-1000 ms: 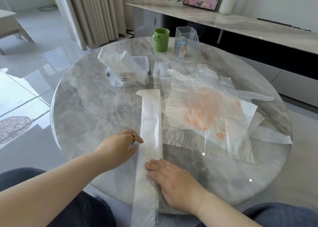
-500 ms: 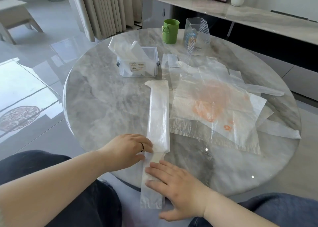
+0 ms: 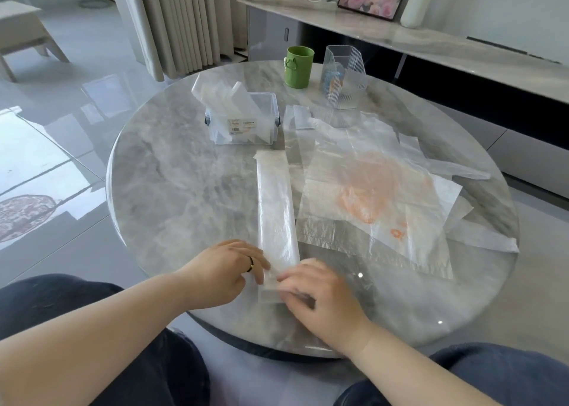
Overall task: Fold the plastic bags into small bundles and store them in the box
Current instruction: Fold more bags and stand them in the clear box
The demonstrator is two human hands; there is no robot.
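Note:
A long folded strip of clear plastic bag (image 3: 275, 208) lies on the round marble table (image 3: 184, 190), pointing away from me. My left hand (image 3: 228, 270) pinches the strip's near end from the left. My right hand (image 3: 320, 294), blurred, grips the same near end from the right, where it is folded up onto the table. A clear plastic box (image 3: 243, 124) with folded bags inside stands at the far left. A pile of flat bags (image 3: 378, 196), one with an orange print, lies to the right of the strip.
A green cup (image 3: 298, 67) and a clear ribbed container (image 3: 343, 82) stand at the table's far edge. A long marble shelf (image 3: 462, 48) runs behind the table. My knees are under the near rim.
The strip's near end, which hung over the table edge, has been brought up onto the table. Both hands have closed in on that end.

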